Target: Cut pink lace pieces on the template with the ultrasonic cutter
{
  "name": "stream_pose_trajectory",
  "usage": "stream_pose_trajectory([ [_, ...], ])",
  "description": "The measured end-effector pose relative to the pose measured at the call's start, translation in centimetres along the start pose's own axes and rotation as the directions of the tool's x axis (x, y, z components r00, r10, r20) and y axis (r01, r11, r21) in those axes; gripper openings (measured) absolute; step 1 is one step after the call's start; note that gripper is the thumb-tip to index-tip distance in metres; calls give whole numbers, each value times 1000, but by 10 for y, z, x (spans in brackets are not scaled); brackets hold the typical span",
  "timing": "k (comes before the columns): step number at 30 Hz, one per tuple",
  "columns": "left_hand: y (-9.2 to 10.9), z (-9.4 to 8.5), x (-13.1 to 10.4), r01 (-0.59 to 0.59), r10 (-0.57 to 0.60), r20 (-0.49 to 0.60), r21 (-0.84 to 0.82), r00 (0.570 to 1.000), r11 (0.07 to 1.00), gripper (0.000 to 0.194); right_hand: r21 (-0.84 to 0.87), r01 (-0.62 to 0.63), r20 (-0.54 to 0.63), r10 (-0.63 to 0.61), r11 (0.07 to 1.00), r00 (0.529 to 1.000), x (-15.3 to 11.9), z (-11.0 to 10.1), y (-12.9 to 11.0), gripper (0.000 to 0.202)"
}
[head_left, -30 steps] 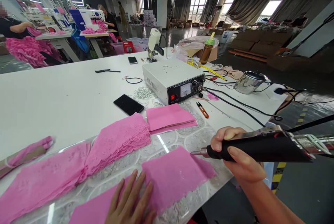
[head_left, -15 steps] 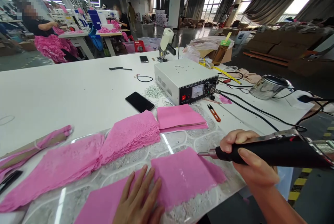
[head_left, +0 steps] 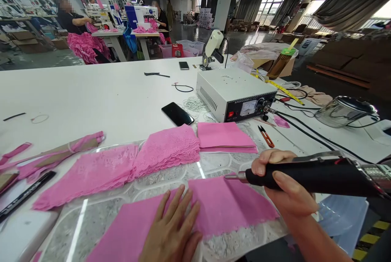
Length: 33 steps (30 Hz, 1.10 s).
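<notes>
My right hand [head_left: 284, 180] grips a black handheld ultrasonic cutter [head_left: 314, 174] with a thin metal tip. That tip lies over the upper edge of a pink fabric piece [head_left: 226, 205] spread on a grey stone-patterned mat [head_left: 100, 217]. My left hand [head_left: 174, 229] rests with fingers spread, across this piece and another pink piece [head_left: 131, 225] on its left. Just behind them sit a stack of pink lace pieces [head_left: 171, 146], a longer lace pile [head_left: 91, 174] and a small stack of plain pink cloth [head_left: 226, 136].
A grey generator box [head_left: 235, 89] stands at the back, its cables [head_left: 305, 132] running rightward. Nearby are a phone [head_left: 177, 114], orange thread snips [head_left: 265, 136], a glass pot [head_left: 345, 111] and a round-knife cutter [head_left: 212, 48]. Bundled pink strips [head_left: 70, 148] lie left. Two people sit at sewing machines beyond.
The camera view has turned left, so the scene sits further right. The cutter's tip has moved left along the fabric's upper edge. My left hand stays flat on the cloth.
</notes>
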<state>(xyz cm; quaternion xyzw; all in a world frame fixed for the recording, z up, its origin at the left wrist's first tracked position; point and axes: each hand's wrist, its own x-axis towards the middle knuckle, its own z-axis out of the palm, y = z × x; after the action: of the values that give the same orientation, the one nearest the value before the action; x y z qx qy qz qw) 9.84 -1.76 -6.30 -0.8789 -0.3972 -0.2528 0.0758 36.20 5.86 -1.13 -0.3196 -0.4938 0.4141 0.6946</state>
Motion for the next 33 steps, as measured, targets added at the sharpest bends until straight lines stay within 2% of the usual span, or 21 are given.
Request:
stream_pose_trajectory([
  [12, 6, -1, -2, 54, -55, 19, 8, 998, 998, 35, 0, -15, 25, 15, 1000, 1000, 1, 0, 6, 8],
  [16, 8, -2, -1, 49, -50, 28, 7, 998, 999, 36, 33, -15, 25, 14, 999, 1000, 0, 9, 3, 10],
  [22, 8, -3, 1, 55, -56, 10, 18, 998, 998, 34, 64, -13, 128, 5, 998, 992, -1, 25, 7, 9],
  [33, 10, -5, 3, 73, -73, 21, -46, 997, 996, 34, 37, -30, 133, 25, 999, 991, -3, 29, 12, 7],
])
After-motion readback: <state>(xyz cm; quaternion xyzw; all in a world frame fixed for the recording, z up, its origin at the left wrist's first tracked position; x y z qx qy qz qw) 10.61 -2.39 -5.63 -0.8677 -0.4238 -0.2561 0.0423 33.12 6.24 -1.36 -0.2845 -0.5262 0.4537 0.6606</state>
